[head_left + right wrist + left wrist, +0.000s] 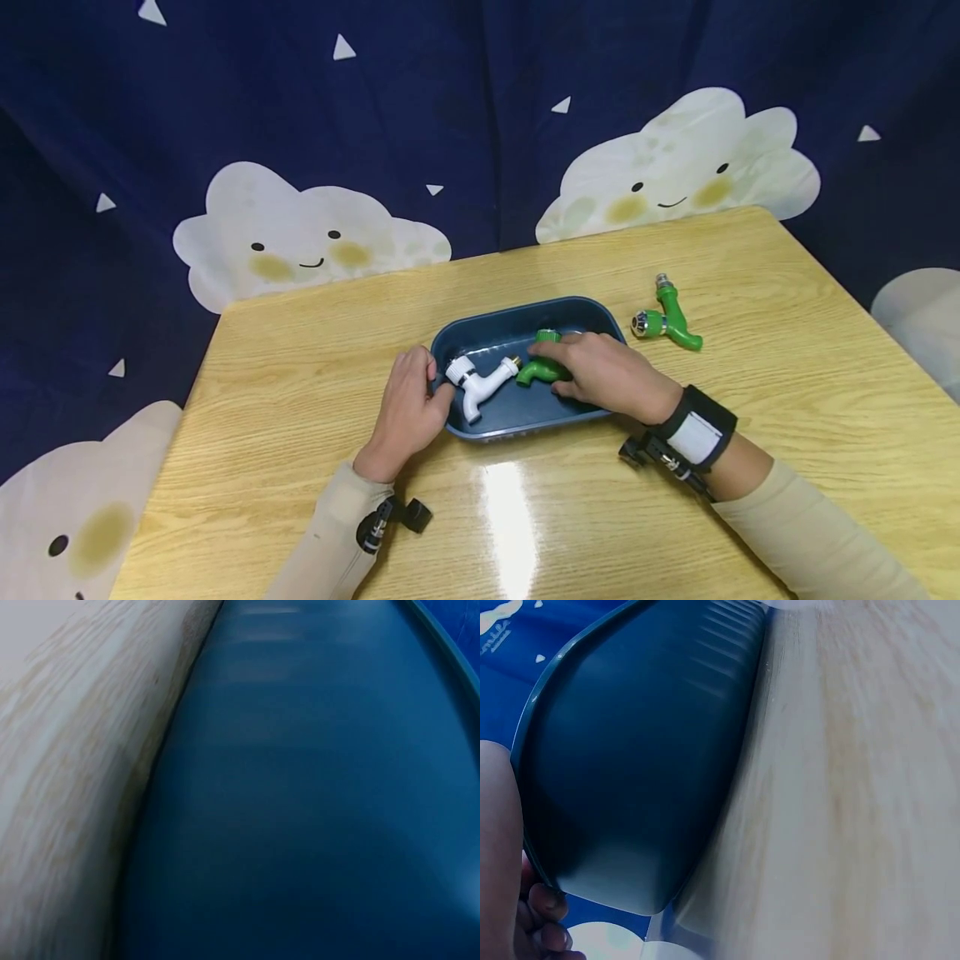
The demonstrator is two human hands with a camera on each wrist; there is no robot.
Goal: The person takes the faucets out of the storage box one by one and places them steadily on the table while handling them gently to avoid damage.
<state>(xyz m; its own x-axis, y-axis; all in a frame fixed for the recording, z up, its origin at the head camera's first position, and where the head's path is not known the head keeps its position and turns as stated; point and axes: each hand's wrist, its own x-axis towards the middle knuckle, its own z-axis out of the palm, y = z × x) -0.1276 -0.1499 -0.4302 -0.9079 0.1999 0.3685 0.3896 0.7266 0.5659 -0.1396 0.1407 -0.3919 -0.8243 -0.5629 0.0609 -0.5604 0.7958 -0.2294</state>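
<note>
A dark blue plastic basin (517,414) lies across the table before me. My left hand (408,408) grips its left end, thumb over the rim and curled fingers outside, as the left wrist view of the basin's outer wall (637,750) also shows. Inside, near that hand, rests a white tap (486,387) with a brass-coloured threaded end. Reaching over the basin's right side, my right hand (611,375) holds a green tap (540,370) between thumb and fingers; part of the tap is hidden under the hand. Only the basin's side fills the right wrist view.
Another green tap (675,321), with a silver-capped knob, lies on the wooden table (300,400) right of the basin. Behind the table's far edge hangs a dark blue curtain (480,125) printed with clouds and triangles.
</note>
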